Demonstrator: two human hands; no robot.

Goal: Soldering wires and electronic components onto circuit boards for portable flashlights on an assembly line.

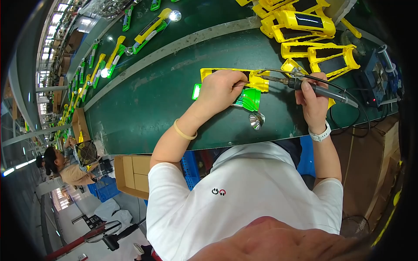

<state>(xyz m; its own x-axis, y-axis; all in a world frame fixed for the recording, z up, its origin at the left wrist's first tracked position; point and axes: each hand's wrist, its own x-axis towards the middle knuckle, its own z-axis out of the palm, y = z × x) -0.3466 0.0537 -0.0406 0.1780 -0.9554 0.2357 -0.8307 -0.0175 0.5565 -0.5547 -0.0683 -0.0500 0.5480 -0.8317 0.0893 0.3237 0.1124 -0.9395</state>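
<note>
- Green bench top [148,108]: supports the work. Yellow housing [260,84] lies on it in front of the person, partly covered by the left hand.
- Left hand [221,89]: fingertips pinched together over the housing, apparently on a thin wire [239,85]; too small to confirm. Possible fault: burned fingertips, if the iron slips leftward.
- Right hand [311,98]: fingers closed around the soldering iron [329,92], tip directed at the housing's right end. Tip contact cannot be told. Possible fault: melted plastic, if the tip rests on the housing wall.
- Green casing [253,94], just nearer the person: leads run to a reflector [256,121]. Possible fault: strained joint, if the reflector rolls.
- Cable [369,123], right of the right hand: possible fault, deflected tip, if it snags.
- Yellow frames [333,59], piled far right: could slide toward the iron, if bumped.
</note>
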